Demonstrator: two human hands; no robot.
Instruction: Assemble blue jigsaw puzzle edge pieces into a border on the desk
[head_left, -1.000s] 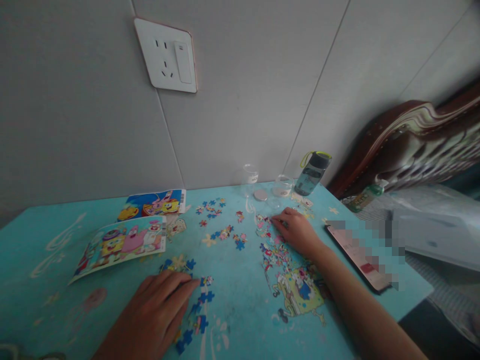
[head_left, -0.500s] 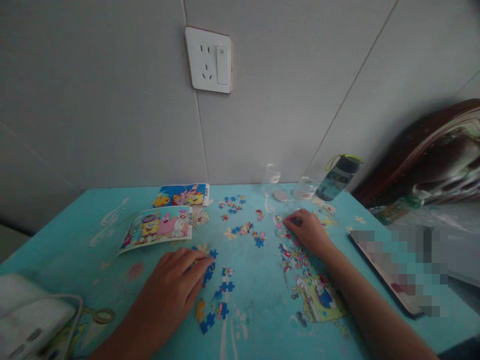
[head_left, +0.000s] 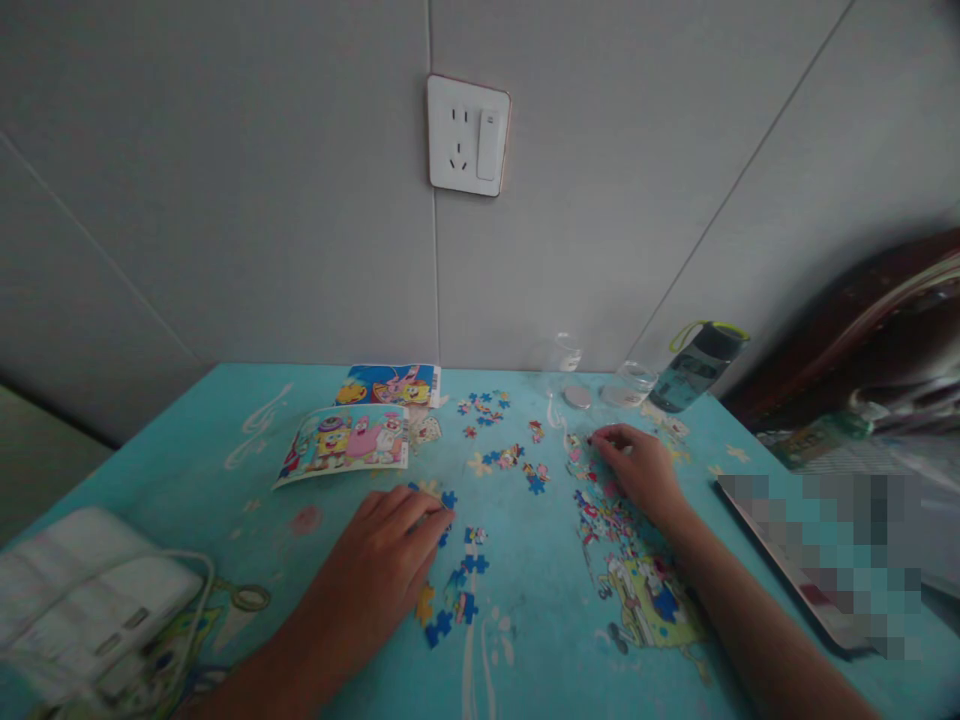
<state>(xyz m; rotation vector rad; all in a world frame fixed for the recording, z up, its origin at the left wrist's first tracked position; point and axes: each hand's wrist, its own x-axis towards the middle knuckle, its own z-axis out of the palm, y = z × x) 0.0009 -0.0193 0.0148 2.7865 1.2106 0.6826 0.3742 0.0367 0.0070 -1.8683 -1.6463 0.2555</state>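
Note:
My left hand (head_left: 386, 550) lies palm down at the left of the table, its outstretched fingers resting over joined blue jigsaw pieces (head_left: 448, 497) and hiding part of them. Beside it, a strip of blue and yellow pieces (head_left: 442, 625) runs toward me. Farther right, my right hand (head_left: 637, 468) pinches a small dark jigsaw piece at its fingertips, above the edge of a heap of loose multicoloured pieces (head_left: 604, 515). Small joined clusters (head_left: 510, 457) lie between the hands, with another blue group (head_left: 484, 407) behind them.
Two cartoon picture cards (head_left: 352, 440) lie back left. A white power bank-like device (head_left: 97, 600) with a cable is front left. Clear cups (head_left: 566, 355), a round lid (head_left: 577, 397) and a water bottle (head_left: 697, 365) stand near the wall. A blurred-out tablet-like device (head_left: 810, 560) lies right.
The view has swung a little left, so everything sits farther right in the picture. Both hands keep nearly the same places over the pieces.

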